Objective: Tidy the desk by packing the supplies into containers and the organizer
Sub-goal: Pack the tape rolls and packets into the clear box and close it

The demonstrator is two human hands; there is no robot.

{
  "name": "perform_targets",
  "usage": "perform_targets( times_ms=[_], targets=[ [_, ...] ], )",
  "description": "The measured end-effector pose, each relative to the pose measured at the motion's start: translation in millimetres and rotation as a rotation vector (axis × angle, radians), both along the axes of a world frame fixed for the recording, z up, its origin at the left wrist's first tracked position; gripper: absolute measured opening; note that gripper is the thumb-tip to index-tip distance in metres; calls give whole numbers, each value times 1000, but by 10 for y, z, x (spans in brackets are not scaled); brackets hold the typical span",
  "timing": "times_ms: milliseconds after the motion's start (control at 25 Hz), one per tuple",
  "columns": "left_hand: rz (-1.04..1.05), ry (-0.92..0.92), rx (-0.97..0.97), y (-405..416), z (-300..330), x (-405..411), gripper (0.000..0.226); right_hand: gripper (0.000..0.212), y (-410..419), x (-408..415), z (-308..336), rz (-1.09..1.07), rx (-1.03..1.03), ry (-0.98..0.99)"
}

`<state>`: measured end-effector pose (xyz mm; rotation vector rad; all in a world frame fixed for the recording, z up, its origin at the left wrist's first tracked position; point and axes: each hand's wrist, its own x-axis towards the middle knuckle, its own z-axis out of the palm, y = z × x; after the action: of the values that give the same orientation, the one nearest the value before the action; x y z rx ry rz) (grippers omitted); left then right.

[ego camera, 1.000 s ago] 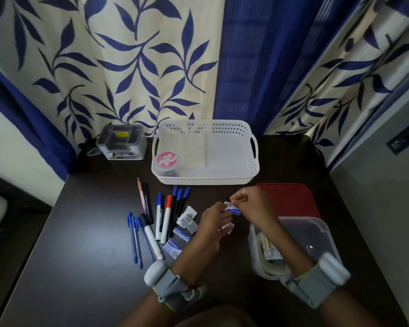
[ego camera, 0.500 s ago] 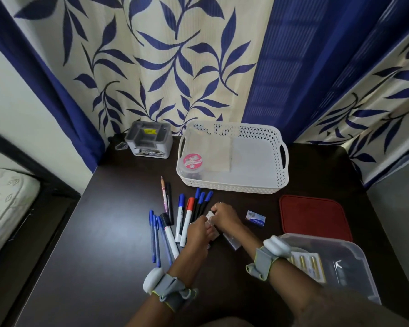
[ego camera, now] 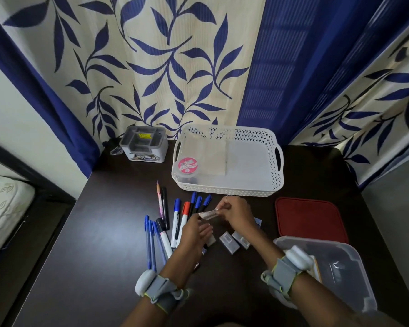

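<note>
My right hand point(ego camera: 236, 214) pinches a small white packet point(ego camera: 208, 214) above the dark desk point(ego camera: 109, 244), and my left hand point(ego camera: 195, 232) touches the packet's other end from below. Two small white boxes point(ego camera: 229, 241) lie just below my right hand. Left of the hands lie several pens and markers point(ego camera: 172, 220) in a loose row. A clear plastic container point(ego camera: 340, 267) sits at the lower right with its red lid point(ego camera: 309, 220) beside it. A white perforated basket point(ego camera: 229, 190) holds a pink-lidded tub point(ego camera: 187, 165) and a folded cloth. The grey organizer point(ego camera: 143, 143) stands at the back left.
Blue and cream leaf-print curtains hang behind the desk. A bed with a dark frame point(ego camera: 21, 185) stands off the desk's left edge. A small blue-edged packet point(ego camera: 257, 221) peeks out right of my right hand.
The view shifted left. My right hand came from over the clear container to the packets by the pens and lifted one small white packet; my left hand stayed close beside it.
</note>
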<state>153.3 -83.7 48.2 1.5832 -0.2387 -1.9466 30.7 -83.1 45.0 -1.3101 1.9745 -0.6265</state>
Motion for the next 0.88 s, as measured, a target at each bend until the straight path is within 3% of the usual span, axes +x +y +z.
perform_targets(
  times_ms=[120, 280, 600, 880],
  targets=[
    [-11, 56, -15, 13, 106, -43, 34, 7, 167, -128, 243, 73, -93, -129],
    [-54, 93, -86, 98, 305, -183, 21, 13, 448, -357, 458, 58, -104, -242],
    [-434, -26, -445, 498, 484, -694, 17, 27, 1112, -882, 768, -185, -27, -492],
    [-719, -57, -520, 960, 393, -1095, 20, 21, 1624, -1132, 657, -418, -8, -345]
  ],
)
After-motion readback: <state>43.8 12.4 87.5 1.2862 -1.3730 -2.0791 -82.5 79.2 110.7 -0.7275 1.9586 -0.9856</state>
